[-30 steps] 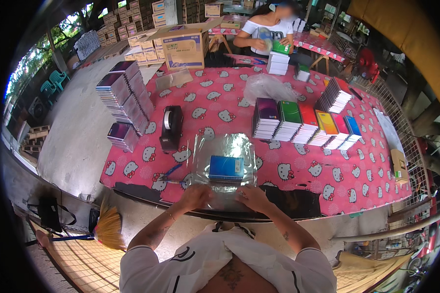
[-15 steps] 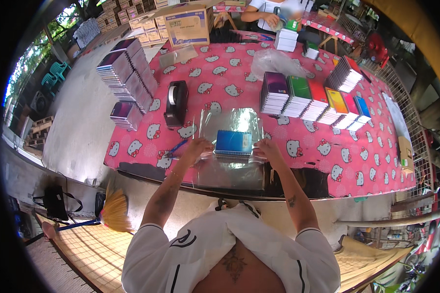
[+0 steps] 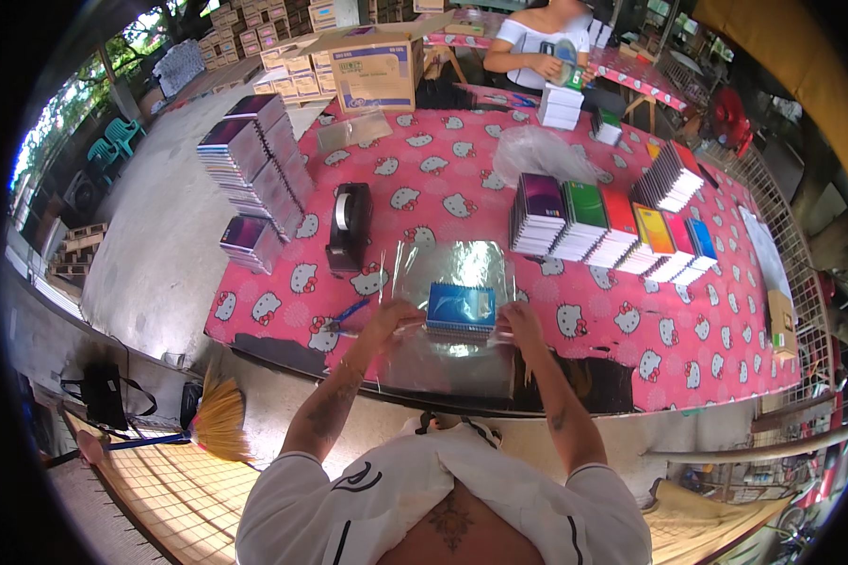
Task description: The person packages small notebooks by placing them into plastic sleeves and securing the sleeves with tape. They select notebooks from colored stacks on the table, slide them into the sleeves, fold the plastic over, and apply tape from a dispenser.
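A small stack of spiral notebooks [image 3: 461, 306] with a blue cover lies in front of me, its wire binding toward me. It rests on clear plastic film [image 3: 443, 363] spread at the table's near edge. On the stack's left side, my left hand [image 3: 393, 322] is closed, its fingers pinching the film. My right hand [image 3: 520, 325] is likewise closed on the film at the right side. The fingertips are partly hidden by glare and the film. Left of my left hand lies a blue-handled tool [image 3: 350, 313], perhaps scissors. A black tape dispenser [image 3: 349, 231] stands beyond it.
Wrapped notebook stacks [image 3: 254, 169] stand on the left of the pink table [image 3: 415, 198]. Colourful notebook stacks [image 3: 584, 221] form a row at the right. Crumpled clear plastic [image 3: 542, 155] and a cardboard box [image 3: 377, 75] are farther back. A co-worker [image 3: 537, 52] handles notebooks across the table.
The whole scene sits lower in the picture, as my head view has tilted up. Both hands stay at the sides of the blue notebook stack, with little other movement.
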A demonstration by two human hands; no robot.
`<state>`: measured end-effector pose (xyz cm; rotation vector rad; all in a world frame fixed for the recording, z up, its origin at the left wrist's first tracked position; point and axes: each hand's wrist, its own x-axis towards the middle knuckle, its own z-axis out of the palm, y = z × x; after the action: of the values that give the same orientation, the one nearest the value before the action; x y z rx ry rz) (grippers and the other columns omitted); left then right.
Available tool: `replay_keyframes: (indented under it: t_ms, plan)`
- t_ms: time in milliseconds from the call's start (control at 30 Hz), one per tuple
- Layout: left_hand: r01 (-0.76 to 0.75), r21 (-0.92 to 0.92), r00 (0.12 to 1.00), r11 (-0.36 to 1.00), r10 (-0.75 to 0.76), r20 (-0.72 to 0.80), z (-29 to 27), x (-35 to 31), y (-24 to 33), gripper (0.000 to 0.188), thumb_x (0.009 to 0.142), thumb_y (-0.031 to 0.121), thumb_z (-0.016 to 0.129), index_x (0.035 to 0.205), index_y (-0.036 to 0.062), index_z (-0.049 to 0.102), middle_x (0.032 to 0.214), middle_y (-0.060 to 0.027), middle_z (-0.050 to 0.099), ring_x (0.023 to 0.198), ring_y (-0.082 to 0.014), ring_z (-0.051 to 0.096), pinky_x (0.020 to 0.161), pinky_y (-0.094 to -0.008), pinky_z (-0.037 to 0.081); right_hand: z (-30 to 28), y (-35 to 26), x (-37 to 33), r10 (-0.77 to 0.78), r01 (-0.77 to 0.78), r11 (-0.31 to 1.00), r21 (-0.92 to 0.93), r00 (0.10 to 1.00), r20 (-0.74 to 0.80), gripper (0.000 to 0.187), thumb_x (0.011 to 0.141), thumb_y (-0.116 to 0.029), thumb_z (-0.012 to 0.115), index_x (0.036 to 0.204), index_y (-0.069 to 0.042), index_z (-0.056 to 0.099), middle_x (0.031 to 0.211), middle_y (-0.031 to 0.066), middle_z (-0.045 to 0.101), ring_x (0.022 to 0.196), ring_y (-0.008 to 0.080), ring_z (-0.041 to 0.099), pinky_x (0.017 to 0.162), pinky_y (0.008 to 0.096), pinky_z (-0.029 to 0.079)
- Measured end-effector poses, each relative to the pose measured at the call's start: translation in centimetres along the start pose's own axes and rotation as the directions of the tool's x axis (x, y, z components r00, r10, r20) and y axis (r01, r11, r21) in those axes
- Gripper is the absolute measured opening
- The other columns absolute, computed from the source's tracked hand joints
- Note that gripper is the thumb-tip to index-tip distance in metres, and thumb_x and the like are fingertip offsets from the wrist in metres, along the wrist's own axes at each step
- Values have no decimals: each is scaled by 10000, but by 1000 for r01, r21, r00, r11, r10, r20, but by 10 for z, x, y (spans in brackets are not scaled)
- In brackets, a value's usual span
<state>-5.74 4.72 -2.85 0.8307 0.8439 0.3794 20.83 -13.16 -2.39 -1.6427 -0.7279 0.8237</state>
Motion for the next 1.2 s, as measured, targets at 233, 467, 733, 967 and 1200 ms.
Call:
replay_keyframes:
  t_ms: [233,467,733,967,1200]
  plan:
    - [-194,32,981,981,193,15,-11,0,-5,210,925,193,610,1031,11,626,997,-113,706,876,-247,679,766,-377,552,87,-37,-77,-529,553,318,-770,777,340,557,920,-333,606,1404,-85,484,1431,150,468,1352,331,415,1102,560,300]
    - [-661,728,632,183,659,408,55,78,76,207,874,200,660,895,-2,702,913,-196,685,858,-355,681,785,-411,547,96,-30,-72,-507,503,299,-811,804,312,571,895,-355,617,1397,-111,498,1481,117,443,1375,302,412,1118,564,275]
    - [-492,713,643,-500,344,684,75,146,69,182,809,193,634,914,49,669,924,-170,665,916,-367,649,832,-480,513,89,-37,-70,-519,509,297,-808,796,311,547,872,-316,662,1368,-132,524,1425,107,480,1341,291,440,1099,556,304]
    - [-494,824,748,-278,347,566,90,108,85,299,800,128,662,1094,83,634,925,-130,676,900,-322,662,762,-418,527,88,-32,-70,-566,538,314,-782,767,302,564,844,-283,682,1360,-120,522,1414,109,485,1324,291,453,1088,553,315]
    - [-701,684,495,-200,554,669,82,28,65,87,798,106,660,862,57,693,846,-124,654,815,-315,666,742,-433,535,87,-33,-67,-571,558,294,-776,754,326,612,826,-293,693,1374,-99,500,1402,130,477,1327,321,442,1079,579,318]
